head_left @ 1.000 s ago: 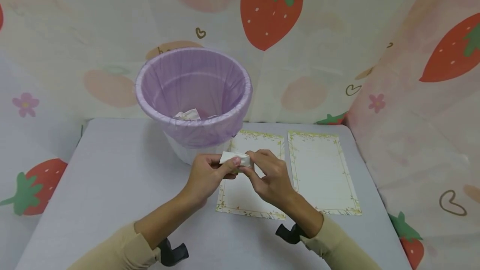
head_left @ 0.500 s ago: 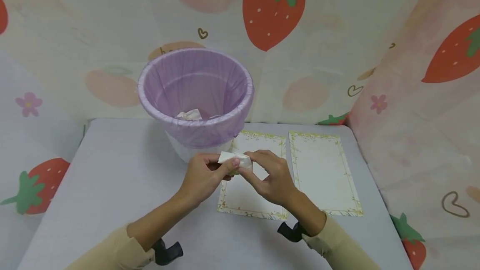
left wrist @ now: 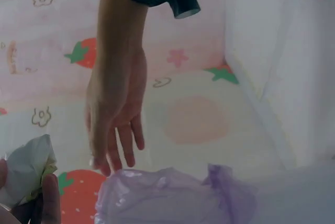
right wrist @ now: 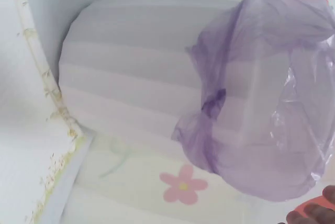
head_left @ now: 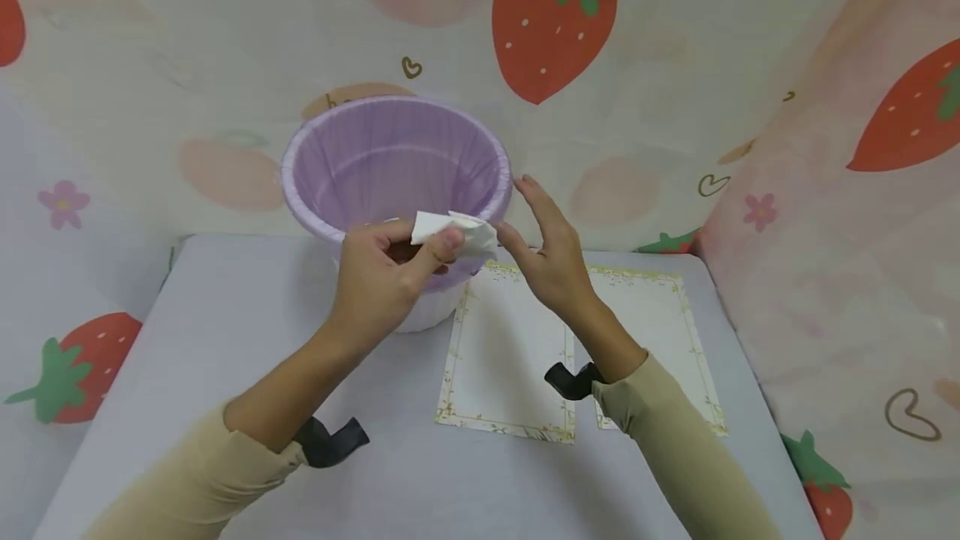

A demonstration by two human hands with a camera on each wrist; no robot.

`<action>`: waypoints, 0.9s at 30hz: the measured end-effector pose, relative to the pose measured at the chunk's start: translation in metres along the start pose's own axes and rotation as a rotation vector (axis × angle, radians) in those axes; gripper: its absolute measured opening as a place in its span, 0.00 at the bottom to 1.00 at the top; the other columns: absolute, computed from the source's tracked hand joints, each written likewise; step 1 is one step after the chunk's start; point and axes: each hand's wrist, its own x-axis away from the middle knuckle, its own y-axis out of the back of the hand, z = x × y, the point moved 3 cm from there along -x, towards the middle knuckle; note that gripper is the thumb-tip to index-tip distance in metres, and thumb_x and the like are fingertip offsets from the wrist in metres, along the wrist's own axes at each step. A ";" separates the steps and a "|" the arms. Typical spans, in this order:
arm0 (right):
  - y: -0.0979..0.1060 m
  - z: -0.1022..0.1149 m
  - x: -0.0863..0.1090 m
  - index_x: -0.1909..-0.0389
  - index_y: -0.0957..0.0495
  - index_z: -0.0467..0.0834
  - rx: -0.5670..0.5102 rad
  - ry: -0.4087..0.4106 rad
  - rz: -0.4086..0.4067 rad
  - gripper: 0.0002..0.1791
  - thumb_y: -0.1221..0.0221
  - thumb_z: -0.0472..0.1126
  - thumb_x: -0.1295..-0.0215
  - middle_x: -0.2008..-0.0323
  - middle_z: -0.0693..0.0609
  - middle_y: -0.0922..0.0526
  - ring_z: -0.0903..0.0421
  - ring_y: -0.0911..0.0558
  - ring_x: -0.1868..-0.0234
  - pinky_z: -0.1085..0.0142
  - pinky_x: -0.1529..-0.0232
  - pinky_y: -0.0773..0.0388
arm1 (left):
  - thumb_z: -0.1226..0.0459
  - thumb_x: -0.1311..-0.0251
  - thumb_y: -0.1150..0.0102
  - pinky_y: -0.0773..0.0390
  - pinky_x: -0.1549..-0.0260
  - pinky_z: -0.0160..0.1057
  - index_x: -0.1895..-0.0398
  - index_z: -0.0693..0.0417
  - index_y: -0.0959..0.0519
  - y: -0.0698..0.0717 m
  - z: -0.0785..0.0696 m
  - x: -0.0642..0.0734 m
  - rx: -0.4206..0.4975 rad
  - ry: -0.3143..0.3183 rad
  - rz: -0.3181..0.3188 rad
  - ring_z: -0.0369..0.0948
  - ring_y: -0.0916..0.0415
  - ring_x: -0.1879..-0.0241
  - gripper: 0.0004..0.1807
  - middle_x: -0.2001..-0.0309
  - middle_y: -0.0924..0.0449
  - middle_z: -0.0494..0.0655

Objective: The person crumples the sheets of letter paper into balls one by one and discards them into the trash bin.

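My left hand (head_left: 371, 282) pinches a folded piece of white paper (head_left: 471, 242) between thumb and fingers, over the front rim of the bin in the head view. A yellow-green edge shows on this paper (left wrist: 29, 169) in the left wrist view. Fingers straight and spread, my right hand (head_left: 553, 261) is raised beside the bin's right rim, its thumb tip close to the paper's right end; nothing is in its grasp. The white bin (right wrist: 131, 72) wears a translucent purple liner (head_left: 390, 127) folded over its rim. The paper and left hand hide the bin's lower inside.
Two white sheets with yellow floral borders lie right of the bin: a nearer-left sheet (head_left: 510, 357) and a right sheet (head_left: 652, 332) partly behind my right forearm. The grey-white table (head_left: 420, 473) meets strawberry-printed curtains (head_left: 645, 65) at its back and sides.
Both hands have moved up and away from me, from over the left sheet to the bin's front rim. My right hand has let go of the paper and straightened its fingers.
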 end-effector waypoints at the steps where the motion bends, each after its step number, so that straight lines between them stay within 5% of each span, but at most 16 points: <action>1: -0.002 0.000 -0.003 0.25 0.39 0.45 -0.005 -0.016 0.019 0.34 0.42 0.48 0.28 0.25 0.50 0.41 0.54 0.43 0.25 0.53 0.27 0.45 | 0.69 0.41 0.32 0.15 0.67 0.41 0.62 0.70 0.14 0.002 -0.002 -0.005 0.007 -0.005 -0.012 0.47 0.18 0.73 0.08 0.72 0.16 0.57; 12: -0.019 0.001 -0.010 0.25 0.39 0.45 0.008 -0.069 0.056 0.35 0.43 0.54 0.28 0.22 0.51 0.46 0.57 0.47 0.23 0.54 0.26 0.46 | 0.61 0.37 0.33 0.16 0.67 0.36 0.57 0.69 0.16 0.026 -0.017 -0.041 -0.019 0.047 -0.096 0.42 0.17 0.69 0.17 0.68 0.15 0.47; 19: -0.021 0.007 -0.014 0.28 0.34 0.43 0.016 -0.056 0.054 0.37 0.39 0.56 0.33 0.24 0.54 0.41 0.57 0.41 0.26 0.54 0.29 0.40 | 0.60 0.39 0.31 0.16 0.66 0.33 0.56 0.67 0.16 0.043 -0.016 -0.063 -0.045 0.090 -0.181 0.40 0.16 0.68 0.17 0.66 0.15 0.49; 23: -0.022 0.007 -0.015 0.28 0.33 0.44 0.013 -0.074 0.060 0.37 0.39 0.57 0.34 0.25 0.56 0.41 0.58 0.41 0.26 0.55 0.29 0.40 | 0.60 0.40 0.30 0.17 0.64 0.32 0.55 0.65 0.17 0.054 -0.010 -0.074 -0.041 0.163 -0.223 0.38 0.16 0.69 0.17 0.66 0.15 0.47; 27: -0.024 0.006 -0.016 0.29 0.33 0.45 0.021 -0.081 0.057 0.37 0.38 0.57 0.34 0.25 0.57 0.40 0.57 0.40 0.26 0.55 0.29 0.39 | 0.58 0.40 0.31 0.18 0.62 0.31 0.53 0.61 0.19 0.064 0.001 -0.082 -0.006 0.306 -0.175 0.37 0.17 0.67 0.18 0.65 0.17 0.43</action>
